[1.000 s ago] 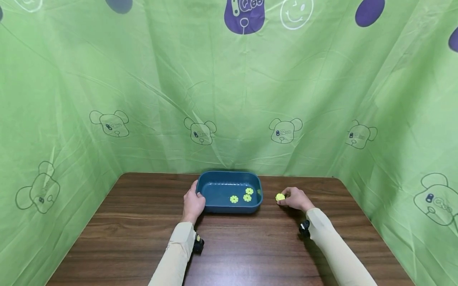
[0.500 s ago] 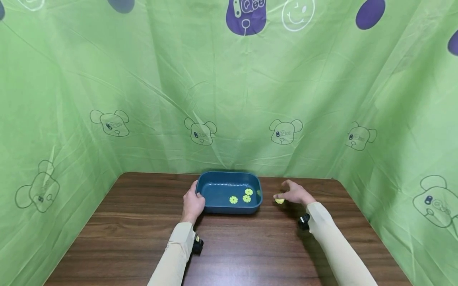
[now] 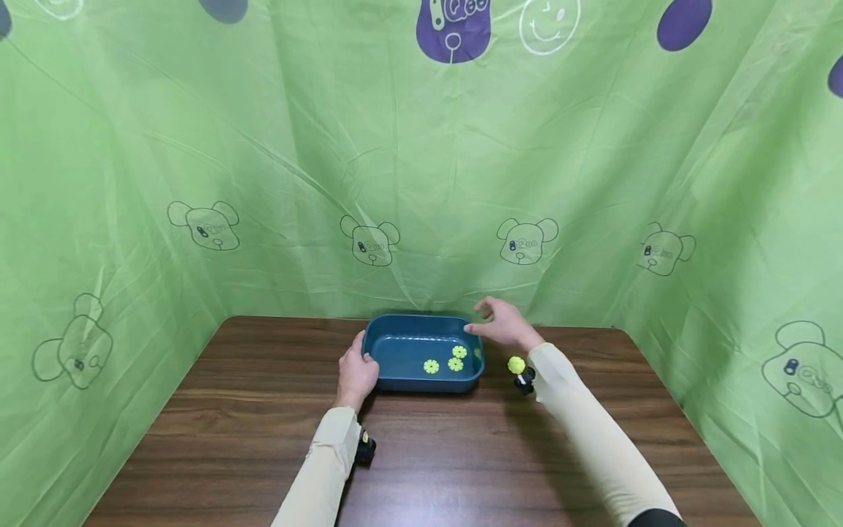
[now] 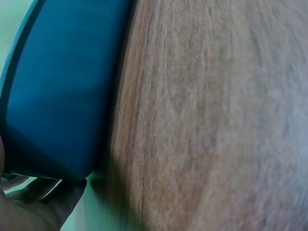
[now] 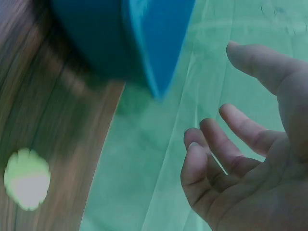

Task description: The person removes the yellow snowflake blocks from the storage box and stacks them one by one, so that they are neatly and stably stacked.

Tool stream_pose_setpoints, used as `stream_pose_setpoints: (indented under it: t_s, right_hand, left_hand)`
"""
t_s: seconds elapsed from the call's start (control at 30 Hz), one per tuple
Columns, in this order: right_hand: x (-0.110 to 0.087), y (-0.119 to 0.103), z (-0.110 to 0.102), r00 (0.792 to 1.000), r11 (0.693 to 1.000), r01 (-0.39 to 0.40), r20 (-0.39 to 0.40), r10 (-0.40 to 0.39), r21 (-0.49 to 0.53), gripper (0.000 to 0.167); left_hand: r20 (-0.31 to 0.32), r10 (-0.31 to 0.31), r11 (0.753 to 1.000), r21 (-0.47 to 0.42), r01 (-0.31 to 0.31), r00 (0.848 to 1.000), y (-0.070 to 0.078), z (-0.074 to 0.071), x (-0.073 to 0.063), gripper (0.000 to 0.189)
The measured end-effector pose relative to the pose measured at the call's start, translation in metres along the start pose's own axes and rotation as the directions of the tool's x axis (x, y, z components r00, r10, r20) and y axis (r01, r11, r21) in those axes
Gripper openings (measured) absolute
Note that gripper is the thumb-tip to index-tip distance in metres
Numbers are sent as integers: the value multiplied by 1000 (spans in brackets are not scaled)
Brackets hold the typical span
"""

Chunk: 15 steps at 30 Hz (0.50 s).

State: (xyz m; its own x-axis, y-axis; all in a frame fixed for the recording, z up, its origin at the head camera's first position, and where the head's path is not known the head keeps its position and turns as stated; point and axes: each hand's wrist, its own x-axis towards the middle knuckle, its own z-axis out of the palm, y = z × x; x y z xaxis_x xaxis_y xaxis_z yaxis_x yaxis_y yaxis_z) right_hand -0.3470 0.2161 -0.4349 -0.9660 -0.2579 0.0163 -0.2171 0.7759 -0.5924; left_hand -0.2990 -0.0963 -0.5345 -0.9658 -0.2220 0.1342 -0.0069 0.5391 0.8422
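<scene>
A dark blue rectangular basin (image 3: 415, 384) stands near the back of the table, with several yellow flower-shaped pieces, one of them (image 3: 431, 366), lying on its floor at the right. My left hand (image 3: 357, 378) grips the basin's left end, thumb over the rim and fingers (image 4: 67, 197) against the outer wall. Over the back right corner of the basin, my right hand (image 3: 503, 323) is spread with nothing in it. Another yellow flower-shaped piece (image 3: 516, 364), perhaps a small stack, sits on the table right of the basin, below the right wrist.
The brown wooden table (image 3: 421, 454) runs back to a green printed curtain (image 3: 435, 183), which also hangs along both sides. A black wrist camera (image 3: 525, 380) on the right arm appears close beside the loose yellow piece.
My right hand has let go of the yellow piece on the table and moved left and back to the basin's right corner. The left hand has kept its hold.
</scene>
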Motion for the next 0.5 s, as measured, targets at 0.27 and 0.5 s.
stream_pose_setpoints:
  t_s: [0.27, 0.5]
  right_hand:
    - [18, -24, 43, 988, 993, 114, 98, -117, 35, 46]
    - [24, -30, 75, 962, 992, 128, 247, -121, -13, 40]
  left_hand:
    - [-8, 4, 1000, 3, -4, 1000, -2, 1, -1, 57]
    - [-15, 4, 1000, -2, -4, 1000, 1, 0, 0, 56]
